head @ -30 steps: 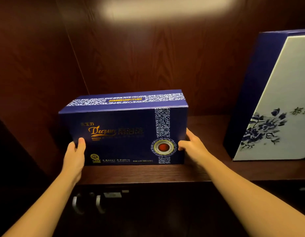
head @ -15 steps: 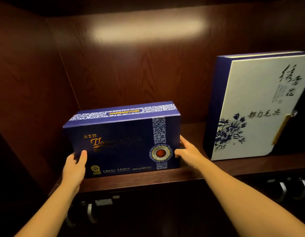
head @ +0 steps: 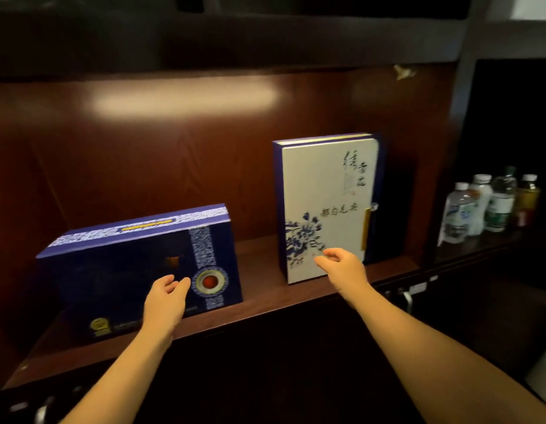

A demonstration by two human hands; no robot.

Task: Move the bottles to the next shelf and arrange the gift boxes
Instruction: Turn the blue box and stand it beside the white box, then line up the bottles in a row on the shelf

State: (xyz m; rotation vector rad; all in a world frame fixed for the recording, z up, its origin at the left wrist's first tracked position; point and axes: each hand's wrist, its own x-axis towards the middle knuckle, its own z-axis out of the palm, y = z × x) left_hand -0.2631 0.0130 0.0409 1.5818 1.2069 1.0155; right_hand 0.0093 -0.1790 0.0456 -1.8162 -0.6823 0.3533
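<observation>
A dark blue gift box with a patterned band and a red medallion lies lengthwise on the left of the wooden shelf. To its right a white gift box with blue flowers and dark lettering stands upright. My left hand hovers in front of the blue box, fingers apart, holding nothing. In front of the white box's lower edge my right hand is open; whether it touches the box I cannot tell. Several bottles stand in the neighbouring compartment on the far right.
A dark vertical divider separates the two shelf compartments. Cabinet doors with metal handles sit below the shelf. A bare stretch of shelf lies between the two boxes.
Both hands have let go of the blue box and moved right: the left hand is now before its front, the right hand at the white box. The view has pulled back and shifted right, revealing the bottles.
</observation>
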